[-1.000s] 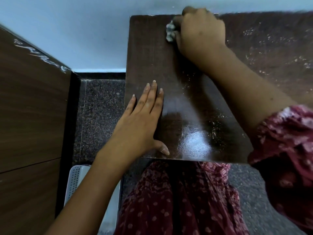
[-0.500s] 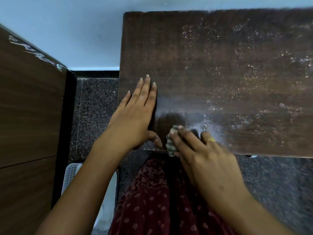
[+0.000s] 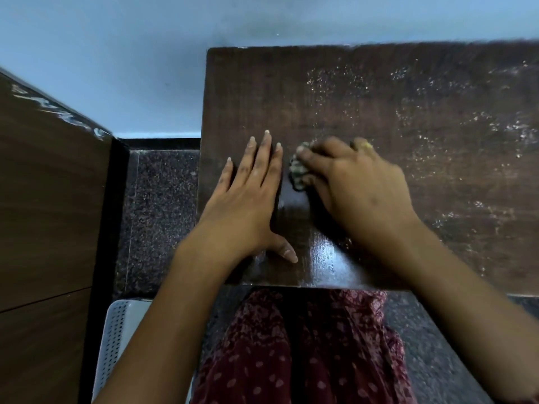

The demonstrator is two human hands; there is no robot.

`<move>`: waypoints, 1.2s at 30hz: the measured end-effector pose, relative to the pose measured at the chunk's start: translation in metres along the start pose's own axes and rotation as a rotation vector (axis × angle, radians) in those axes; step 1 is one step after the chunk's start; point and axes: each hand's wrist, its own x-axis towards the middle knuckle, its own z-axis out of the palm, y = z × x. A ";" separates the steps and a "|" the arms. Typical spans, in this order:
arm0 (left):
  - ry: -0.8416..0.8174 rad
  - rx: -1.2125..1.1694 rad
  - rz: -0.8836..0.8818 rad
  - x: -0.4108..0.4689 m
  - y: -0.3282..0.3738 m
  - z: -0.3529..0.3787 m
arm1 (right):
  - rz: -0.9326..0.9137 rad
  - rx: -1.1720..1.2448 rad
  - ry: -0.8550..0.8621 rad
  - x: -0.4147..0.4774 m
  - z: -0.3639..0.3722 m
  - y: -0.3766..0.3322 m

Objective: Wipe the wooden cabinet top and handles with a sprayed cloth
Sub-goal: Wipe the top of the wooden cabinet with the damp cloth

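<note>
Both hands are lying on the cabinet top (image 3: 379, 91): your left hand (image 3: 248, 196) is pressing flat with fingers spread, your right hand (image 3: 355, 185) is clamping the bunched cloth (image 3: 297, 170) just beside it. The white specks (image 3: 437, 135) to the right are probably remaining if your strokes are staying short.

A pale blue wall (image 3: 145, 68) runs beyond the hands. Left of them, dark speckled floor (image 3: 163, 214), brown wooden furniture (image 3: 43, 199) and a white perforated basket (image 3: 116, 339).

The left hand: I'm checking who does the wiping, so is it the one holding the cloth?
No, the left hand lies flat and empty on the cabinet top, while the right hand presses the cloth.
</note>
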 end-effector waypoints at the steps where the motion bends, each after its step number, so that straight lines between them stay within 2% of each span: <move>1: 0.006 0.002 0.000 0.003 0.001 -0.001 | 0.009 0.008 0.012 0.015 -0.002 0.003; 9: 0.036 0.012 -0.023 0.011 0.008 -0.006 | 0.119 0.009 0.004 0.125 -0.012 0.033; 15: 0.010 0.025 -0.024 0.013 0.011 -0.003 | 0.117 -0.021 0.067 0.134 -0.010 0.039; 19: 0.020 -0.012 -0.018 0.013 0.010 -0.001 | 0.161 -0.007 0.067 0.099 -0.006 0.027; 23: 0.039 -0.097 0.029 0.014 0.006 0.002 | 0.107 -0.043 0.102 0.033 0.006 0.009; 29: 0.051 -0.136 0.103 0.002 0.006 0.011 | 0.069 0.014 0.013 -0.075 0.013 -0.020; 36: -0.020 -0.003 0.127 -0.021 0.027 0.033 | 0.073 0.070 0.049 -0.149 0.022 -0.030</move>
